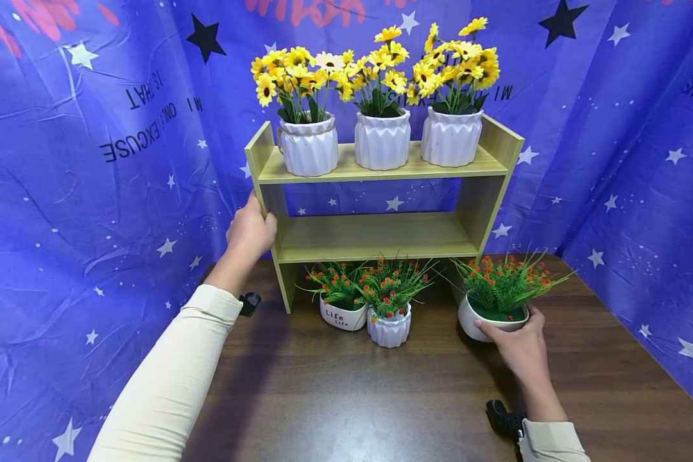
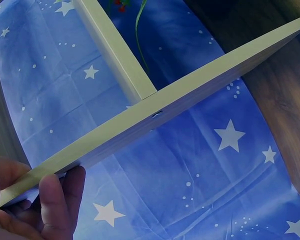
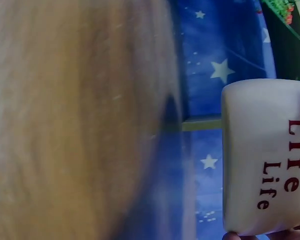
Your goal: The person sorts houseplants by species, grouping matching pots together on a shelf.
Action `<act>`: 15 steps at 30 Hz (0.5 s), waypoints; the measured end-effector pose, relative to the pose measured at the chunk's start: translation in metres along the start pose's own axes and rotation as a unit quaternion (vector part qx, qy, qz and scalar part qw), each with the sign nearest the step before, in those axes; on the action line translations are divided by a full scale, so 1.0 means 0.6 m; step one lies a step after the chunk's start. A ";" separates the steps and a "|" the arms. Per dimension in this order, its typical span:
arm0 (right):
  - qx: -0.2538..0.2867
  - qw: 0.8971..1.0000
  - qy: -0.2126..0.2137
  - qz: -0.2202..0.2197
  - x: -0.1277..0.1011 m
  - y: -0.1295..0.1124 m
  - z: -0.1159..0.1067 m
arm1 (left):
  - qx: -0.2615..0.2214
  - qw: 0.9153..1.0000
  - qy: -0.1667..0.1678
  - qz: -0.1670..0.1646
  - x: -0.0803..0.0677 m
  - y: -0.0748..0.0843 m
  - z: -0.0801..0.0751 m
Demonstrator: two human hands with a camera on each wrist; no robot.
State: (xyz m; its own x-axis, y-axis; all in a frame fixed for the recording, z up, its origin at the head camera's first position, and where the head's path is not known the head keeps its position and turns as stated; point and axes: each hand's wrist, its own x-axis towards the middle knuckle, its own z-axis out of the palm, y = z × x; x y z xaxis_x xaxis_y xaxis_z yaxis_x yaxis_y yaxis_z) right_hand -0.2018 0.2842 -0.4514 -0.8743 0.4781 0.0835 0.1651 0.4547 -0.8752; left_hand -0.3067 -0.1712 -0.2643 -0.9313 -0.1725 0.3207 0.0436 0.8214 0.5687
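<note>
Well apart, the left hand (image 1: pixel 251 230) grips the wooden shelf (image 1: pixel 378 237) by its left side while the right hand (image 1: pixel 524 346) clasps the white flower pot (image 3: pixel 255 150) from its right.

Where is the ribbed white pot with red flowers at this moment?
In the head view, the ribbed white pot stands on the table, just right of a Life-lettered pot and left of the flowerpot that the right hand holds.

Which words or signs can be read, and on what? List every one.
"Life Life": white pot in the right hand.
"Life Life": second pot, below the shelf.
"IS THAT", "ONLY", "EXCUSE": blue curtain.
Unreadable: pink lettering up top, cut off; black lettering behind the yellow flowers, mostly hidden.
</note>
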 end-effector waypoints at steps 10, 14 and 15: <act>0.050 0.997 0.048 -0.020 -0.021 -0.052 -0.017 | 0.002 1.000 -0.001 -0.001 0.002 -0.004 -0.002; 0.074 0.994 0.058 -0.046 -0.029 -0.076 -0.021 | 0.002 1.000 -0.002 -0.001 0.001 -0.005 0.000; 0.076 0.994 0.061 -0.052 -0.030 -0.083 -0.022 | 0.002 1.000 -0.002 0.000 0.001 -0.004 0.000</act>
State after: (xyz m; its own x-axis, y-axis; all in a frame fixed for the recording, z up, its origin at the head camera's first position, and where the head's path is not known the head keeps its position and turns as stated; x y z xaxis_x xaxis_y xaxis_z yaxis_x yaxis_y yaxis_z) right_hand -0.1881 0.2628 -0.4033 -0.8203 0.5254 0.2259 -0.0019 0.3925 -0.9197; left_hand -0.3075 -0.1733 -0.2658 -0.9328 -0.1703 0.3178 0.0426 0.8232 0.5662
